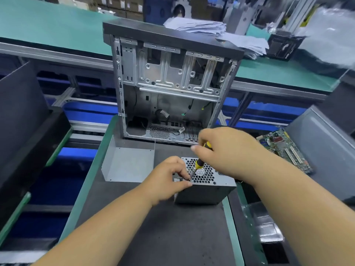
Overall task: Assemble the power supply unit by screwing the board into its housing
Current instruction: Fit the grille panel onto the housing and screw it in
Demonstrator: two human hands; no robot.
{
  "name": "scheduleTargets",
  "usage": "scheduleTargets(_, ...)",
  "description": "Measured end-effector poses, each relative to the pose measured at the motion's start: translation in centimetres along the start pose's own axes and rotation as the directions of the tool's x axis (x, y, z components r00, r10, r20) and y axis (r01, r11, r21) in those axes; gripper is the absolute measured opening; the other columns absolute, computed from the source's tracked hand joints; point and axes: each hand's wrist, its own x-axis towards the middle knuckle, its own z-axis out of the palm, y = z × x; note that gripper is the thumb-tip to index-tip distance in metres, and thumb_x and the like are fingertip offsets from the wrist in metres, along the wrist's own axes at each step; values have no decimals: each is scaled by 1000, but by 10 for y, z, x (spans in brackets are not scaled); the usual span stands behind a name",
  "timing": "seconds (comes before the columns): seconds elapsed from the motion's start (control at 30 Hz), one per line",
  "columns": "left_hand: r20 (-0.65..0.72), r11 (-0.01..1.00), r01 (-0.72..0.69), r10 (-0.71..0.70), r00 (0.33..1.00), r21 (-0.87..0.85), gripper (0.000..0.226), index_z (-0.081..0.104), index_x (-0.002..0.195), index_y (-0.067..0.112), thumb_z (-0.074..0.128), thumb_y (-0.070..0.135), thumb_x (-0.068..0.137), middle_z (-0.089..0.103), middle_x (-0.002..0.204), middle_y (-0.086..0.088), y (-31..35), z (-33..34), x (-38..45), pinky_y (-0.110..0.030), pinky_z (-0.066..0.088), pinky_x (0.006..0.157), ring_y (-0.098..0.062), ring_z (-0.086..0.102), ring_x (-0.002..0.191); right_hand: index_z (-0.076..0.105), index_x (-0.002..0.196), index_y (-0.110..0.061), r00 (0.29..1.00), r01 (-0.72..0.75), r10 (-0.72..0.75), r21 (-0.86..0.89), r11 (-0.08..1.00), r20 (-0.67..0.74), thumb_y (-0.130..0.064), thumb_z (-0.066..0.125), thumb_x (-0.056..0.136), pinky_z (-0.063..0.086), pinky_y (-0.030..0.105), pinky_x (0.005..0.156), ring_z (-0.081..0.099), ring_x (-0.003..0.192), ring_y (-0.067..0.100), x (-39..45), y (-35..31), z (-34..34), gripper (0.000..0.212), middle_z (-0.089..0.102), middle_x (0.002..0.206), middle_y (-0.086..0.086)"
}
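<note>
1. Dark matting covers the bench (134,227), giving grip under loose parts.
2. Toward the far left edge lies the housing cover (128,164), set aside for access.
3. Left hand (169,179) pinches at the screwdriver tip, apparently steadying a screw; the screw itself cannot be seen.
4. Power supply unit (205,191) sits mid-bench, grille up.
5. Right hand (228,150) curls around the screwdriver (199,163), held near upright for driving.
</note>
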Motion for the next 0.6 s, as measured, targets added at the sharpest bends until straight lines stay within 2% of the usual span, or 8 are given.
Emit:
scheduleTargets(0.07,-26,1000,3,-3,1000,-13,12,69,75,10,82,11,76,56,95,5,0,2,-2,-4,35,78,0,55,84,52,98,-31,997,50,-57,138,989,49,-39,51,89,38,28,54,50,60,0,-3,3,-4,12,57,76,-9)
scheduleTargets(0.17,-58,1000,19,-20,998,-14,15,69,73,17,82,11,76,57,96,5,2,4,-4,-4,35,78,0,56,84,48,99,-35,985,169,-174,214,962,6,-33,58,87,39,29,56,52,67,4,-5,9,-10,15,57,82,-11)
scheduleTargets(0.27,-87,999,48,-48,995,-2,20,67,72,25,82,12,76,57,98,3,6,7,-7,-9,38,75,-10,57,81,47,88,-28,966,258,-254,80,963,-56,-44,58,92,35,32,58,50,76,15,-2,10,-10,20,53,79,-8)
scheduleTargets(0.33,-111,997,80,-81,990,-16,18,69,73,23,82,11,75,58,100,1,8,10,-9,-15,44,75,-23,59,83,45,83,-24,970,229,-232,-44,972,-77,-48,51,95,28,32,52,45,68,19,3,9,-5,28,46,69,-6)
scheduleTargets(0.4,-139,993,109,-113,984,-36,16,70,75,18,82,8,75,58,102,0,10,12,-10,-18,47,76,-27,60,87,43,72,-21,978,149,-163,-112,982,-126,-44,42,99,25,29,48,43,61,21,8,9,4,35,43,62,-5)
scheduleTargets(0.5,-177,992,120,-127,976,-48,18,69,75,19,82,5,75,59,103,1,13,16,-12,-15,46,73,-26,59,82,40,65,-21,983,71,-92,-132,989,-161,-43,32,101,29,27,50,44,58,20,10,11,12,43,46,63,-3)
scheduleTargets(0.6,-200,994,106,-112,973,-38,22,68,73,20,82,2,74,59,101,2,16,18,-13,-13,43,68,-10,54,70,43,79,-22,983,164,-160,37,986,-87,-36,38,95,33,33,55,45,68,20,9,17,6,22,47,74,-4)
